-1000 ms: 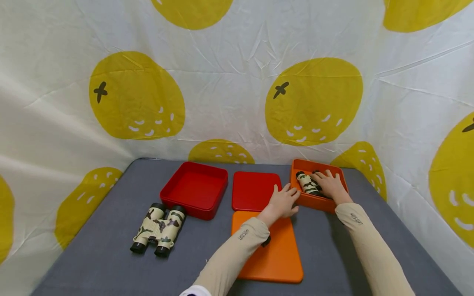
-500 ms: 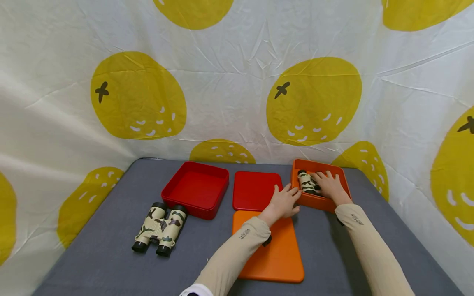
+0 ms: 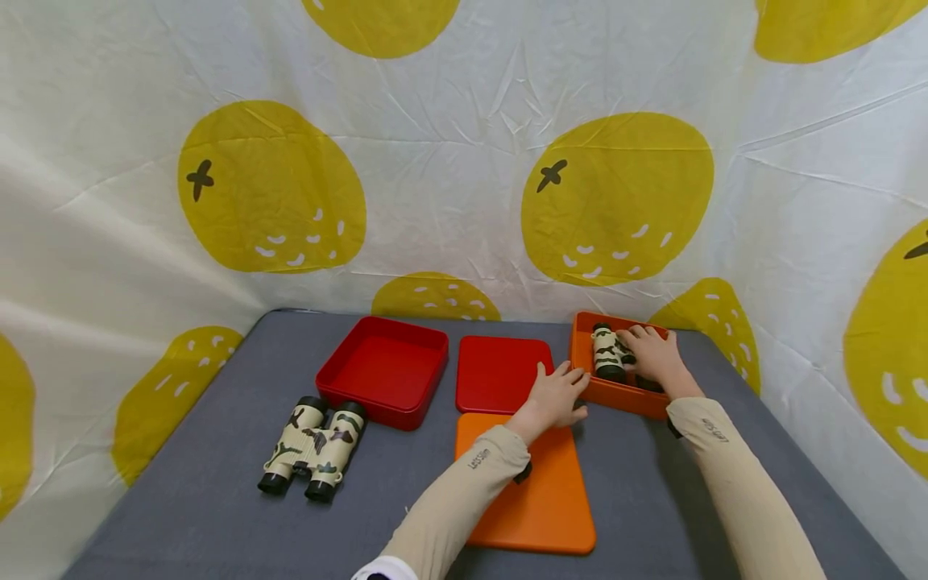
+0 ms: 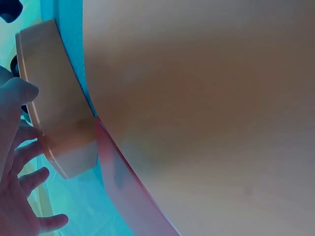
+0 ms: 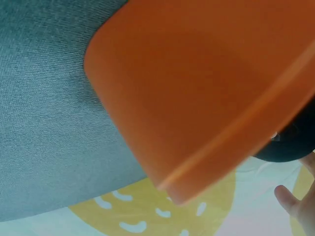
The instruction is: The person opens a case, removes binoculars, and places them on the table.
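Camouflage-patterned binoculars [image 3: 606,350] lie inside an orange box [image 3: 616,395] at the back right of the table. From above, my right hand [image 3: 656,358] grips their right barrel, which it largely hides. Only the left barrel and black end pieces show in the head view. A black end of the binoculars [image 5: 290,145] peeks past the box rim in the right wrist view. My left hand [image 3: 553,396] spreads its fingers, with the fingertips right at the box's left front corner. In the left wrist view, fingers [image 4: 32,179] lie along the rim of the box [image 4: 64,98].
Below the left forearm lies an orange lid [image 3: 551,515], with a red lid [image 3: 500,374] behind it. An open red box [image 3: 391,412] stands left of these. Second camouflage binoculars [image 3: 333,447] lie in front of it on the grey table [image 3: 196,483]. A fruit-print cloth [image 3: 449,201] hangs behind.
The binoculars in the orange box have turned straighter and shifted right, and the right hand has moved slightly right with them. The left hand stays in place.
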Available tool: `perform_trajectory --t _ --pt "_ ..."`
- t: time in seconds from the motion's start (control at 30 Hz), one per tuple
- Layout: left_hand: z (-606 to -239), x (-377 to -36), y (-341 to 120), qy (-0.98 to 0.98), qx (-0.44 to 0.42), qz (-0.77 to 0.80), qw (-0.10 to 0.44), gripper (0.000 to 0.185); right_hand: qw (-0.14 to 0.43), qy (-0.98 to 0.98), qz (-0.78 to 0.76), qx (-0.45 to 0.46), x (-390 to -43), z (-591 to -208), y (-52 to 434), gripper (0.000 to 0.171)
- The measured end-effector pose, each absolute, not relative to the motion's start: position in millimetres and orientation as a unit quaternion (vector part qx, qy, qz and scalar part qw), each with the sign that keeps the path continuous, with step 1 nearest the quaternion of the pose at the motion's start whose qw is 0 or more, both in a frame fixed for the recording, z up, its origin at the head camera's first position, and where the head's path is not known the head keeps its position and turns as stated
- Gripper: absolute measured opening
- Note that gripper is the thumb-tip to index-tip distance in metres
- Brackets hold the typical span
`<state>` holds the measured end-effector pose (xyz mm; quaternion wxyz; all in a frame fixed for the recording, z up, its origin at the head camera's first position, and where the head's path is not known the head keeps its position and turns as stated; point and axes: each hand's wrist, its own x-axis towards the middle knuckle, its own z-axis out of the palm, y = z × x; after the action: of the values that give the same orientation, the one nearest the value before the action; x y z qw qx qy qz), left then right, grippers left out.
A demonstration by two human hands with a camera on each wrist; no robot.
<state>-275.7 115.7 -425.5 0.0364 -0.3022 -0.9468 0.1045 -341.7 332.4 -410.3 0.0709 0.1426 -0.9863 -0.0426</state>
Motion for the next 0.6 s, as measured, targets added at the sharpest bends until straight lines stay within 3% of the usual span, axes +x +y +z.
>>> perform_trajectory --t 0.6 --pt "-427 -276 112 -0.945 -0.311 0.096 0.044 0.063 0.107 -0.985 -0.012 0.133 -324 -380 329 0.067"
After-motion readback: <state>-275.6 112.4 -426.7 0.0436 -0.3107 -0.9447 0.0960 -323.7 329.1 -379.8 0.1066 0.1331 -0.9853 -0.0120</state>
